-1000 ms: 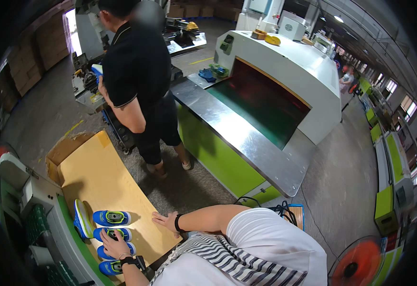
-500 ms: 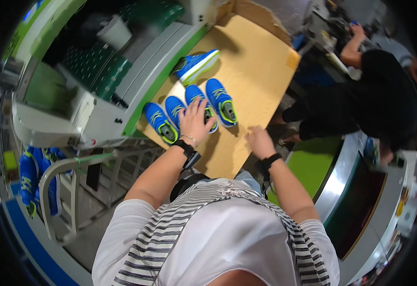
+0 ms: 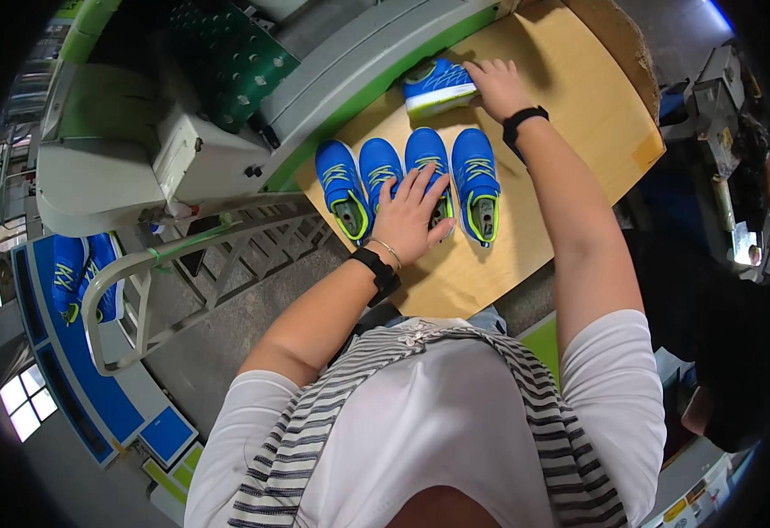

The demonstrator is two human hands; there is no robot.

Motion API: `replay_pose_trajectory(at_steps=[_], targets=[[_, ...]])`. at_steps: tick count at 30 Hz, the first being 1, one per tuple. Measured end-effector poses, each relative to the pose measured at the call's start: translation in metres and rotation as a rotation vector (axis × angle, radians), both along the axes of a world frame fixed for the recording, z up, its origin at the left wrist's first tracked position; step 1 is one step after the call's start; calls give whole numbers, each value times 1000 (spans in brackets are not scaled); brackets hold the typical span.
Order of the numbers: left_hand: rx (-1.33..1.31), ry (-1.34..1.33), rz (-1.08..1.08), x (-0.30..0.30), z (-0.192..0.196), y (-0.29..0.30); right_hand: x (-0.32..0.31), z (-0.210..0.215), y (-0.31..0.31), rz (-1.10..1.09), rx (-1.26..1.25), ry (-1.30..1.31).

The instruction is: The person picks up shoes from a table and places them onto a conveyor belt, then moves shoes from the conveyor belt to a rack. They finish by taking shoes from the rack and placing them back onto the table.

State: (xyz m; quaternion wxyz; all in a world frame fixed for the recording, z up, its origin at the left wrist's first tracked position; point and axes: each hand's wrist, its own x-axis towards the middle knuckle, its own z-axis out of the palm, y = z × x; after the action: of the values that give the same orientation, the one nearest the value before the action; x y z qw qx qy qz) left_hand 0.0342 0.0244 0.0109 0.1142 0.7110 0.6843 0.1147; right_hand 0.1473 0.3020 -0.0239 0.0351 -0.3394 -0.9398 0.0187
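Several blue sneakers with lime-green laces and linings stand in a row on a wooden board, toes pointing away from me. My left hand lies with fingers spread across the third sneaker from the left, covering part of its opening. To its right stands the end sneaker of the row. Beyond the row, another blue sneaker rests on its side, pale sole toward me. My right hand grips it at the toe end.
A grey machine edge with a green strip borders the board on the left. A cardboard flap rises at the far end. Left below are a metal rail frame and more blue sneakers. A person in dark clothes is at right.
My right hand has reached forward from the board's right side to the sneaker lying on its side and taken hold of its toe. The view has shifted; my left hand stays on the row.
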Motion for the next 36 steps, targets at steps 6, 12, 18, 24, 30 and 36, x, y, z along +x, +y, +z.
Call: replay_pose_trajectory(at_steps=[6, 12, 18, 24, 30, 36], targets=[[-90, -59, 118, 12, 5, 5, 168, -13, -58, -307, -132, 480], [-60, -386, 9, 87, -13, 27, 281, -42, -169, -708, -514, 679], [137, -615, 257, 111, -41, 35, 146, -26, -204, -1050, -358, 1092], [1, -964, 361, 72, -18, 45, 131, -27, -198, -1171, -407, 1517], [-472, -1879, 444, -36, 155, 31, 109, 72, -198, -902, -557, 1418], [692, -653, 452, -133, 186, 57, -43, 181, -73, -80, -340, 1384]])
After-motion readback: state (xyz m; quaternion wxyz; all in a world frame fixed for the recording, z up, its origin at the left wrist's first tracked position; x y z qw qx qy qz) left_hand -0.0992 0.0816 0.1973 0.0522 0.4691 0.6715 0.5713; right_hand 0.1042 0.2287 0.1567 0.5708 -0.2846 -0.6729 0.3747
